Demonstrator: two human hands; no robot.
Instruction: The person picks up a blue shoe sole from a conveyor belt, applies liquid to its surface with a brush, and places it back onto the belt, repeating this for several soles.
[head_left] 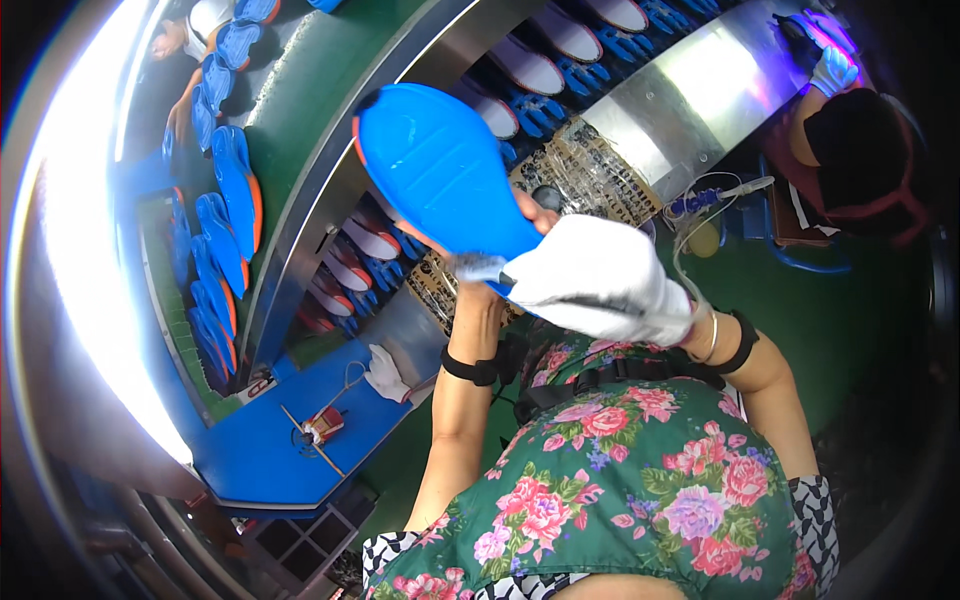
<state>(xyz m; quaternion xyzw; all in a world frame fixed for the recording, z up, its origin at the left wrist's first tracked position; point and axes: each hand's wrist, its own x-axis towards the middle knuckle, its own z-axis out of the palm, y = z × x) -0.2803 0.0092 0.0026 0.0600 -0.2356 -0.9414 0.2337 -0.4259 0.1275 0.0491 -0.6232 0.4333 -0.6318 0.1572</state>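
Observation:
A glossy blue shoe sole [435,165] with an orange-red edge is held up before me, tilted. My bare left hand [536,212] is closed around it from beneath; some fingers show past its right edge, and most of the palm is hidden. My right hand [595,275], in a white glove, is closed at the sole's narrow end. From its fingers a small flat brush-like tool [480,268] sticks out against the sole, blurred by motion. The right fingers are hidden by the glove.
At left, several blue soles [235,190] lie on a green conveyor [310,85]. Shoe uppers and blue soles stand on a rack [530,65] beyond. A blue table [265,460] holds a white glove [385,375] and a small red container [325,425]. A co-worker [865,150] sits at right.

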